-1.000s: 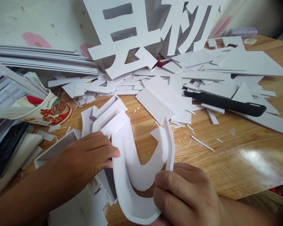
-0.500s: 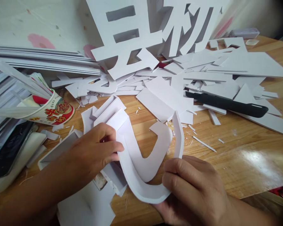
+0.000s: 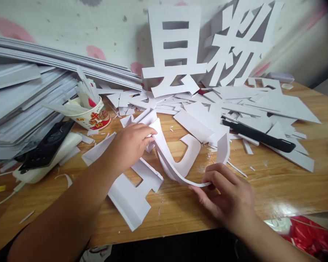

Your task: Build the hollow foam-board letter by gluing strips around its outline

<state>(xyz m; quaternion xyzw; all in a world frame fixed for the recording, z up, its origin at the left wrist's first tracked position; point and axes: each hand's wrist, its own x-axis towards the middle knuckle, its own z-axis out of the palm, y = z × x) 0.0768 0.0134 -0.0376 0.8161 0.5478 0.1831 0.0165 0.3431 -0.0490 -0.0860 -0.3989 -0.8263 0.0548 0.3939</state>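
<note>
A long white foam board strip (image 3: 184, 179) bends in a curve between my two hands. My left hand (image 3: 135, 142) pinches its left part against the upper end of a hook-shaped white foam board piece (image 3: 190, 156). The strip's lower bend is gripped between the thumb and fingers of my right hand (image 3: 226, 189). Beyond that hand, the strip's free end (image 3: 223, 147) stands up. A gap shows between the hook's right side and the strip. Under my left forearm lies another white cut-out piece with raised side walls (image 3: 132, 203).
Two large white cut-out characters, one (image 3: 176, 34) left of the other (image 3: 233, 51), lean on the wall. Scraps and a black-handled cutter (image 3: 258, 134) lie before them. At left are stacked boards (image 3: 16, 98), a paper cup of strips (image 3: 95, 116) and a phone (image 3: 47, 145).
The view has drawn back and shows more of the table. My right hand has pulled the strip outward, so its bend is wider and farther from the hook-shaped piece. My left hand keeps its pinch.
</note>
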